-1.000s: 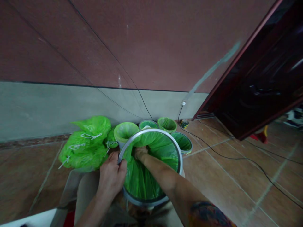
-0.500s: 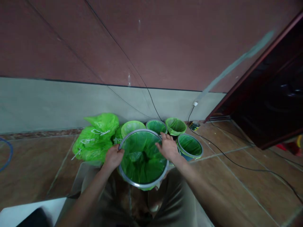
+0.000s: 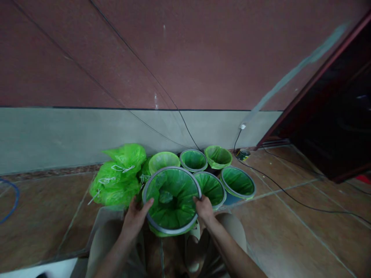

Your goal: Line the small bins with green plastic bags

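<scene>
Between my knees is a round trash can [image 3: 172,231] with a grey rim ring and a green bag lining its inside. My left hand [image 3: 135,217] grips its left side, thumb over the rim and fingers around the outside. On the right side, my right hand [image 3: 203,208] pinches the rim, thumb inside and fingers outside. Just beyond stands another lined trash can [image 3: 211,188], partly hidden behind the held one. Further lined cans stand near it: a pale-rimmed one [image 3: 164,160], a grey-rimmed one [image 3: 193,160], a bag-draped one [image 3: 218,156] and one at the right [image 3: 238,181].
Bright green bags with white drawstrings [image 3: 117,179] are heaped at the left by the wall [image 3: 58,139]. A black cable [image 3: 278,190] runs over the tiled floor from a wall plug [image 3: 242,126]. A small tin [image 3: 242,155] and a dark door [image 3: 327,131] are at the right.
My right hand has moved down the rim from its far right edge to its right side. My left hand has shifted lower, and the neighbouring can behind is more exposed. The view has shifted slightly.
</scene>
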Tool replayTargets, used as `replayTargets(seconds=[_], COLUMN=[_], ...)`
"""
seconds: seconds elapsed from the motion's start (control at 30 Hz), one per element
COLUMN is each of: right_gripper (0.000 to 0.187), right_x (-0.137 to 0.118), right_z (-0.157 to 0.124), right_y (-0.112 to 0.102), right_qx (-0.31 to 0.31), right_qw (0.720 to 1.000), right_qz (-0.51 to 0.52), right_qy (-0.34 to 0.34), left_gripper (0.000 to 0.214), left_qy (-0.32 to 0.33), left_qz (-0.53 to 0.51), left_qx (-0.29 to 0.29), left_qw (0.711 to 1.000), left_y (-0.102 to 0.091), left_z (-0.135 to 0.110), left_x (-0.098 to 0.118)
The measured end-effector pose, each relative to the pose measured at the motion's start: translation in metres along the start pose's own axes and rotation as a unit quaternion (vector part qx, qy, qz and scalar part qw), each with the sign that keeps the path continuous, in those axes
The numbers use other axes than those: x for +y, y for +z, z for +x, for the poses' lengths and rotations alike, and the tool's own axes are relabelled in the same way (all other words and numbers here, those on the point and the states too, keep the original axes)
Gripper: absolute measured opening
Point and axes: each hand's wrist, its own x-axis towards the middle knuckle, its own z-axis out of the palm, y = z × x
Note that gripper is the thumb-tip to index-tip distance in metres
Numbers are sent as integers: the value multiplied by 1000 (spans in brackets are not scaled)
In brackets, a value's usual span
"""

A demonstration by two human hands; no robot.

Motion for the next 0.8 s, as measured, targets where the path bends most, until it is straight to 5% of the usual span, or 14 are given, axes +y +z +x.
replayTargets(seconds=[0.17,0.27,0.37,0.5,0.57,0.63,0.73,0.8], right_gripper=[33,39,44,58,70,54,34,36], right_x=[8,9,9,-1,-15,-35,-68,-87], right_z=[-30,-46,-53,-54,-57,-64,-74,-70], right_y=[24,44,46,-2,-32,-48,-32,-2], right_qx=[49,52,22,-38,76,122,-58,-171], right_qw=[978,950,936,981,991,973,932,894], right_qz=[205,308,352,179,52,-24,-91,-184], right_qy=[-3,1,-8,-60,-94,-197,-345,-370], left_gripper=[49,41,31,22,20,19,18,16], left_qy=[-233,-258,-226,-205,-195,-180,-134,-97], left_qz=[-216,-342,-397,-376,-344,-301,-234,-199], left_qx=[-93,-93,-27,12,10,4,-6,-14], left_qw=[944,899,889,903,919,937,963,975], left_y=[30,48,55,48,43,40,39,39], left_z=[-68,-74,-68,-66,-67,-67,-67,-68], left_x=[-25,-26,-27,-30,-30,-30,-32,-34])
